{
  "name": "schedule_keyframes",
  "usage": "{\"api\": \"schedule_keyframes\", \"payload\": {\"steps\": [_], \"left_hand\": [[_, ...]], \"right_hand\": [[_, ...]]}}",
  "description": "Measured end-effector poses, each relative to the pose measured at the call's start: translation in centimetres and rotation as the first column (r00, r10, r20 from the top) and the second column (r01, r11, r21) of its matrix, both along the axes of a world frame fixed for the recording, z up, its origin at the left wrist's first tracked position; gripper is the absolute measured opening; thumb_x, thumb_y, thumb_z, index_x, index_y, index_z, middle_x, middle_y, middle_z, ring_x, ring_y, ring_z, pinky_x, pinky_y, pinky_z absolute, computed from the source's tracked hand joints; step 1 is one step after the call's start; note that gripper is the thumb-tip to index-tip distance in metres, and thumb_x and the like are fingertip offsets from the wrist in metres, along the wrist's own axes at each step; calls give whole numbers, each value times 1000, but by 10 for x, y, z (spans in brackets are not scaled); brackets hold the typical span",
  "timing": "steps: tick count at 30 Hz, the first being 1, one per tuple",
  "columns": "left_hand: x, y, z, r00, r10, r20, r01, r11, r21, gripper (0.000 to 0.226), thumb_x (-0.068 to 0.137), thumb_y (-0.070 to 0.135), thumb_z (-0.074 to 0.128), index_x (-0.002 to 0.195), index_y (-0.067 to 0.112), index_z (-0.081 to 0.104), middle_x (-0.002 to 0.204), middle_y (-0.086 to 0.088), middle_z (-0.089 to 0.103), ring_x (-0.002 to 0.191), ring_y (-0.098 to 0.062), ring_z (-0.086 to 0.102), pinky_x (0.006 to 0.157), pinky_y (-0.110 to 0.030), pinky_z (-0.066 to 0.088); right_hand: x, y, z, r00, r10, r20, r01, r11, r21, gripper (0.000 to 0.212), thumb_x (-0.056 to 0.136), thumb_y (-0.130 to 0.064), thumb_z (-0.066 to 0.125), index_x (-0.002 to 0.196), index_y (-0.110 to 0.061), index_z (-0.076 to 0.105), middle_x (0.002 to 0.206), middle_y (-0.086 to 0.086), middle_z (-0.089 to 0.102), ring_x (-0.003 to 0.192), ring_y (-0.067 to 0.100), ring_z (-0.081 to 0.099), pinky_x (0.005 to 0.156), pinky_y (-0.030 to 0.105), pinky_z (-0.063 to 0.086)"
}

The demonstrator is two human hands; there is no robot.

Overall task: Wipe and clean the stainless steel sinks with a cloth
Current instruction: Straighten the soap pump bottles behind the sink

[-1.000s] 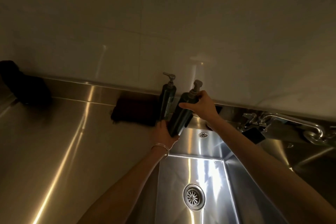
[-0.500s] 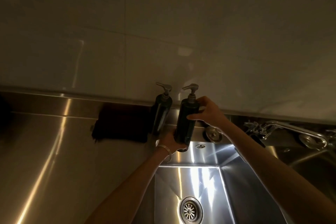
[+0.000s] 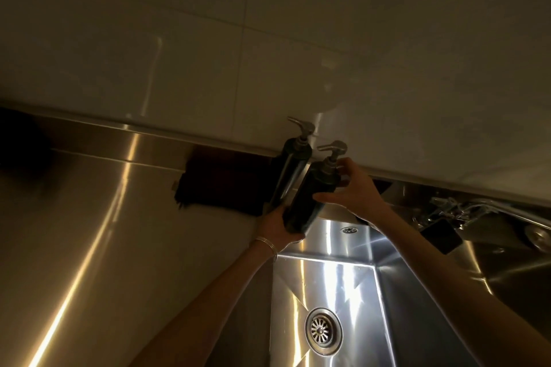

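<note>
A stainless steel sink (image 3: pixel 328 280) with a round drain (image 3: pixel 323 331) lies below my arms. Above its back rim I hold a dark pump bottle (image 3: pixel 310 197), tilted. My left hand (image 3: pixel 275 225) grips its base from below, and my right hand (image 3: pixel 354 188) wraps its upper part near the pump. A second dark pump bottle (image 3: pixel 293 168) stands just behind it against the wall. A dark cloth (image 3: pixel 220 185) lies flat on the steel counter, left of the bottles.
The steel counter (image 3: pixel 104 247) spreads to the left, with a dark object (image 3: pixel 21 146) at its far left edge. A tap (image 3: pixel 477 207) and a black item (image 3: pixel 441 235) sit to the right, over a second basin (image 3: pixel 512 271). Tiled wall behind.
The held bottle has tipped from nearly upright to a tilt. My right thumb has spread away from the bottle. The camera view has shifted.
</note>
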State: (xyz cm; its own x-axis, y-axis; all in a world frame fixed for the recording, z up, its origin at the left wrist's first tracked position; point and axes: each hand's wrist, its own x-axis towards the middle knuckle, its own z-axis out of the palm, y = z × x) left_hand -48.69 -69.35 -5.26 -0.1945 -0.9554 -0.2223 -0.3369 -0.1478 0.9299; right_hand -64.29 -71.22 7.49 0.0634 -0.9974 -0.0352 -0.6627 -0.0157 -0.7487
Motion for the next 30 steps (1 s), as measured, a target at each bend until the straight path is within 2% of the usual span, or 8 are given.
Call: {"api": "schedule_keyframes", "payload": {"steps": [3,5,8,10,13,21,27,30], "left_hand": [[13,12,0,990,116,80,-111,992,-65,66,61,19,87,119,11,56,111,-9,67,104,-25,62,85,-23,47],[16,17,2,974,173,145,-159,982,-106,68,59,25,87,118,12,56,112,-8,66,102,-26,63,85,-29,50],[7,21,8,942,243,231,-217,967,-135,67,56,32,86,111,12,54,115,-7,61,103,-25,58,84,-33,49],[-3,20,12,922,264,283,-231,962,-144,67,58,37,85,110,11,52,118,-7,56,107,-25,54,86,-33,46],[-21,12,14,927,241,287,-218,970,-110,73,62,37,84,119,7,48,126,-12,50,117,-29,47,95,-38,42],[-53,-18,10,937,310,158,-330,936,123,76,75,31,76,132,-1,37,132,-21,48,119,-34,49,98,-41,42],[-63,-40,4,918,388,81,-396,888,233,66,81,30,70,129,-5,39,130,-24,50,117,-38,52,96,-41,43],[-64,-48,0,912,410,14,-395,868,301,66,82,31,69,131,-3,41,130,-24,51,116,-38,53,97,-42,45]], "right_hand": [[12,5,7,990,7,140,-13,999,42,69,63,-19,85,122,-18,48,109,-4,58,96,9,58,74,12,46],[17,3,16,964,-23,264,12,999,41,59,64,-27,81,114,-22,52,108,-4,58,95,11,61,75,17,49],[18,-2,23,992,-6,127,16,997,-80,22,73,-25,78,82,-18,59,90,-10,60,80,0,59,63,3,44],[15,-9,24,999,-29,25,32,992,-122,22,72,-22,81,76,-14,61,75,-11,59,69,-6,54,58,-3,38],[3,-22,26,993,-88,75,96,989,-112,30,66,-15,84,88,-11,63,82,-7,62,72,-4,56,60,0,41],[-5,-43,6,955,-171,242,193,979,-71,32,69,3,77,99,-2,68,97,14,69,87,21,64,85,32,51],[-13,-52,-4,906,-93,414,134,989,-70,39,72,13,69,105,-6,66,106,15,68,86,7,68,78,17,52],[-13,-57,-13,898,-85,432,128,989,-71,40,75,8,70,110,-8,62,113,16,65,96,10,66,87,21,51]]}}
